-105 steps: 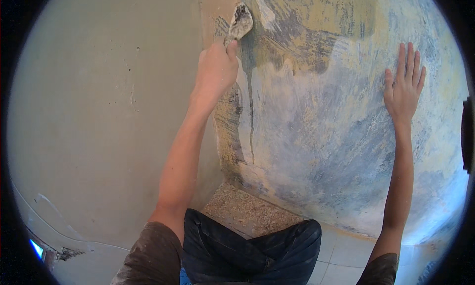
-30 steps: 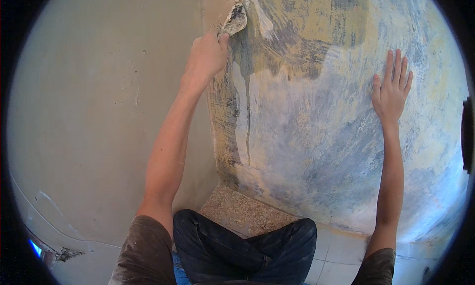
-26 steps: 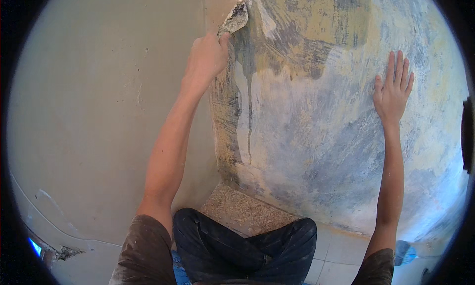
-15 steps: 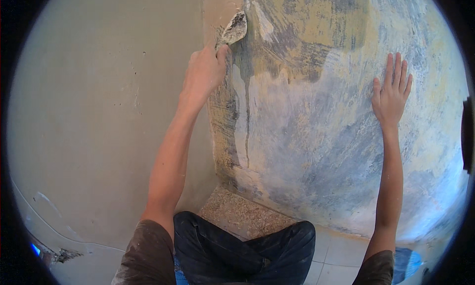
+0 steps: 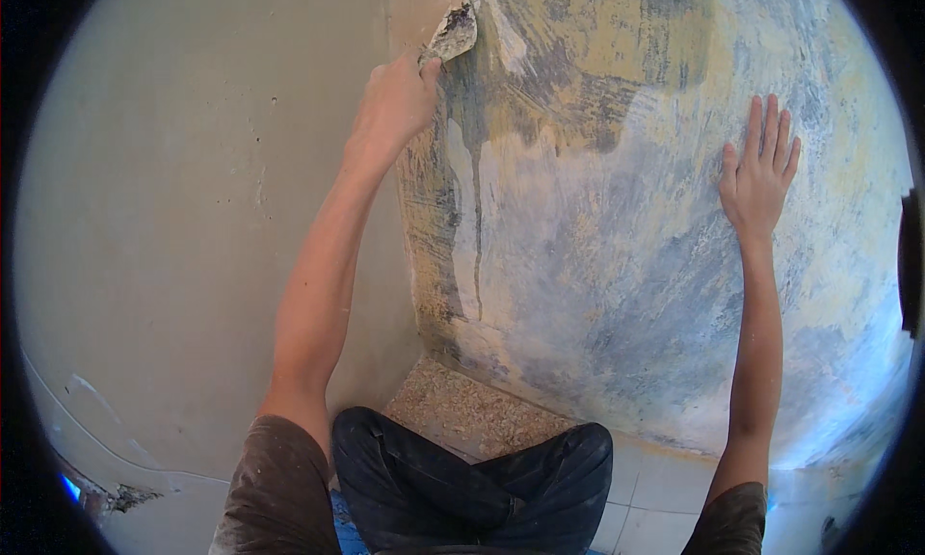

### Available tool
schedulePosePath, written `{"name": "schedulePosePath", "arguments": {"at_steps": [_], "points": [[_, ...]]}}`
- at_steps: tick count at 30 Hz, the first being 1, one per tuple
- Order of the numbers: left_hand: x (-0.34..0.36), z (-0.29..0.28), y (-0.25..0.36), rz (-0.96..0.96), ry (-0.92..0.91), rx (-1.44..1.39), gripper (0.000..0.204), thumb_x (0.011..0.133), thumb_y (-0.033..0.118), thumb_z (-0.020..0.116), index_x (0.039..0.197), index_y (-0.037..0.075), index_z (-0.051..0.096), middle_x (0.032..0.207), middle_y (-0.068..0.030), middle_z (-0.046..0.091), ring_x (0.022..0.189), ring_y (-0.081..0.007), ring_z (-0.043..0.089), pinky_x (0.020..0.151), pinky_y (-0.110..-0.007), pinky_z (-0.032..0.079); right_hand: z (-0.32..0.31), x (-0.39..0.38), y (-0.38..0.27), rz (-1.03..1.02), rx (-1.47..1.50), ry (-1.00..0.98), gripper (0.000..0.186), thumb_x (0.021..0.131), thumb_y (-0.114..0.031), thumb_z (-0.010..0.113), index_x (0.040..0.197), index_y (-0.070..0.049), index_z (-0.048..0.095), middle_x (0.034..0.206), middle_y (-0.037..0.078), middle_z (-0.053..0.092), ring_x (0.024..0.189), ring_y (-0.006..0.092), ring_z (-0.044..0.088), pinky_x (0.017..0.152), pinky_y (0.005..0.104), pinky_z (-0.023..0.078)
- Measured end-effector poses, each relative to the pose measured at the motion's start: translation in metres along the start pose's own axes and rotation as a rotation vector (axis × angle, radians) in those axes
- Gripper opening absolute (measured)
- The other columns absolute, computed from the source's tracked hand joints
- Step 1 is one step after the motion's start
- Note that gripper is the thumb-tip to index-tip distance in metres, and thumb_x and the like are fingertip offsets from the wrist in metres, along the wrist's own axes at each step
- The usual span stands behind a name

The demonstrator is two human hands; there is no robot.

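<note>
In my left hand [image 5: 393, 107] is a putty knife [image 5: 455, 33], its blade crusted with dark and pale residue. The fingers wrap its handle, which is mostly hidden. The blade is raised beside the corner where the plain beige wall [image 5: 173, 218] meets the patchy wall [image 5: 578, 227]; whether its edge touches the surface I cannot tell. That patchy wall shows yellow, grey and white scraped areas, and a dark wet streak runs down near the corner. Against its right part my right hand [image 5: 758, 184] lies flat with fingers spread, holding nothing.
Scraped-off flakes cover the floor [image 5: 472, 410] at the foot of the corner, before my bent knees. Pale floor tiles [image 5: 650, 502] lie to the right. A thin cable [image 5: 125, 463] runs low along the left wall, near a broken hole [image 5: 130, 497].
The putty knife and my left hand have moved slightly up along the corner. My right hand remains flat on the wall, and the view has shifted a little.
</note>
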State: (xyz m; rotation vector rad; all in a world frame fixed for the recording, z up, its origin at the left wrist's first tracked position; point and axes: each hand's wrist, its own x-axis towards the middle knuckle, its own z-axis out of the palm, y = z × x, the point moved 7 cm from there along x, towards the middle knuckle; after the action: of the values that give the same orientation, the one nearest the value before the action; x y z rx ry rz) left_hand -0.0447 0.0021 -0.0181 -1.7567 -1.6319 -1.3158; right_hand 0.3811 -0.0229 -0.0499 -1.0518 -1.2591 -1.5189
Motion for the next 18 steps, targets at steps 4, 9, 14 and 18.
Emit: {"name": "schedulePosePath", "arguments": {"at_steps": [4,9,14,18], "points": [[0.0,-0.003,0.004,0.028,0.067,-0.023,0.045,0.103,0.034,0.049,0.118,-0.005,0.063,0.099,-0.0314,0.067,0.1,-0.049,0.063,0.087,-0.054,0.049,-0.003,0.001,-0.001,-0.002,0.002,0.004,0.063,0.101,-0.038,0.039,0.159,-0.017,0.027,0.166,0.004,0.023,0.154,0.025,0.017,0.125,0.0483,0.009],[0.004,-0.005,0.011,0.04,0.071,-0.052,0.044,0.103,0.034,0.048,0.115,-0.005,0.063,0.098,-0.0319,0.067,0.099,-0.0497,0.063,0.086,-0.055,0.048,-0.002,0.001,-0.001,-0.004,0.006,0.006,0.064,0.101,-0.038,0.039,0.159,-0.017,0.026,0.166,0.004,0.022,0.154,0.0251,0.016,0.125,0.0482,0.008],[0.012,-0.001,0.007,0.004,0.089,-0.024,0.044,0.103,0.035,0.047,0.111,-0.006,0.064,0.097,-0.0325,0.066,0.098,-0.0504,0.063,0.085,-0.056,0.048,-0.003,0.003,0.0,0.0,-0.002,-0.007,0.064,0.1,-0.037,0.04,0.159,-0.016,0.027,0.166,0.004,0.022,0.154,0.025,0.016,0.125,0.0481,0.009],[0.011,-0.003,-0.002,0.002,0.139,-0.014,0.045,0.103,0.035,0.047,0.109,-0.006,0.063,0.096,-0.0336,0.066,0.098,-0.0511,0.062,0.085,-0.056,0.048,-0.002,0.002,-0.003,0.001,0.014,0.002,0.064,0.1,-0.037,0.041,0.159,-0.016,0.028,0.166,0.004,0.023,0.154,0.0251,0.017,0.125,0.0481,0.009]]}}
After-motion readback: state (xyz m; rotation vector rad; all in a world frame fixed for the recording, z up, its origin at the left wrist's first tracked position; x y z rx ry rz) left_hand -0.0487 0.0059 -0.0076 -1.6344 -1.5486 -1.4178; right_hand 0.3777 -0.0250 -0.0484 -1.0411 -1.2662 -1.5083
